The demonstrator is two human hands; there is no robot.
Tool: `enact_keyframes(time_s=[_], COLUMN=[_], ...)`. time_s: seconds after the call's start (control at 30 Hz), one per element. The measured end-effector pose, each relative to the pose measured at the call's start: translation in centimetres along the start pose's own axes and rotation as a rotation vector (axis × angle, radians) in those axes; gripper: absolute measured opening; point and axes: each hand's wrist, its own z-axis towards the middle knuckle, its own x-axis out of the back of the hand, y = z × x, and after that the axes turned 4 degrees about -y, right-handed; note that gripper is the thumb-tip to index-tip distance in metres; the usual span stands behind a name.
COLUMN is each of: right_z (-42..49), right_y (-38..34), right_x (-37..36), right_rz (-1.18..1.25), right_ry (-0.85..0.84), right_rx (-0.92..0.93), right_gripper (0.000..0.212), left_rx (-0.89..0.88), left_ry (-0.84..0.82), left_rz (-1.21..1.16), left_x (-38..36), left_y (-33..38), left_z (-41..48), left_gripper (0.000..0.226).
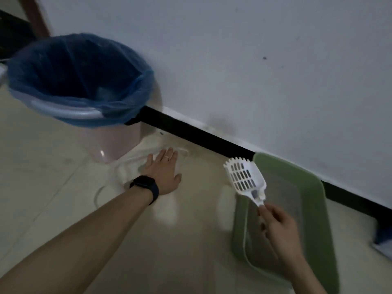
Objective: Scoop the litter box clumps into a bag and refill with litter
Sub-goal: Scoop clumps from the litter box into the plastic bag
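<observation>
A green litter box (318, 187) lies on the floor against the wall at the right, with grey litter inside. My right hand (277, 223) holds the handle of a white slotted scoop (244, 177), whose head is raised over the box's left rim. My left hand (163, 170) reaches forward with straight fingers laid over a clear plastic bag (127, 168) on the floor beside the bin. A pink bin lined with a blue bag (80, 81) stands at the left by the wall.
A white wall with a black baseboard (201, 134) runs diagonally behind everything. The floor is pale glossy tile. A dark blue object (384, 236) shows at the right edge. A dark doorway sits at the top left.
</observation>
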Motion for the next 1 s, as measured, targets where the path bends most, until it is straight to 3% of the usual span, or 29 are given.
enact_keyframes(time_s=[0.07, 0.17, 0.4, 0.63, 0.8, 1.0], right_z=[-0.5, -1.1, -1.5, 0.3, 2.0, 4.2], right_y=[3.8, 8.5, 12.9, 12.4, 11.0, 9.9], right_x=[3.6, 7.9, 10.9, 10.5, 8.0, 3.3], right_rz=[-0.032, -0.282, -0.588, -0.586, -0.457, -0.487], right_ry=[0.076, 0.117, -0.073, -0.153, -0.097, -0.173], right_rx=[-0.122, -0.223, -0.310, -0.299, -0.216, -0.186], right_gripper=[0.021, 0.025, 0.030, 0.027, 0.024, 0.031], left_rx=[-0.078, -0.205, -0.323, -0.268, -0.234, -0.276], left_ry=[0.002, -0.032, -0.099, -0.040, 0.066, 0.104], left_rz=[-0.003, -0.059, -0.100, -0.149, -0.217, -0.254], left_x=[-0.3, -1.9, -6.7, -9.5, -11.4, -11.9], left_y=[3.8, 9.6, 19.0, 21.1, 21.8, 21.3], left_z=[0.7, 0.7, 0.1, 0.6, 0.5, 0.8], left_gripper=[0.076, 0.073, 0.070, 0.069, 0.073, 0.072])
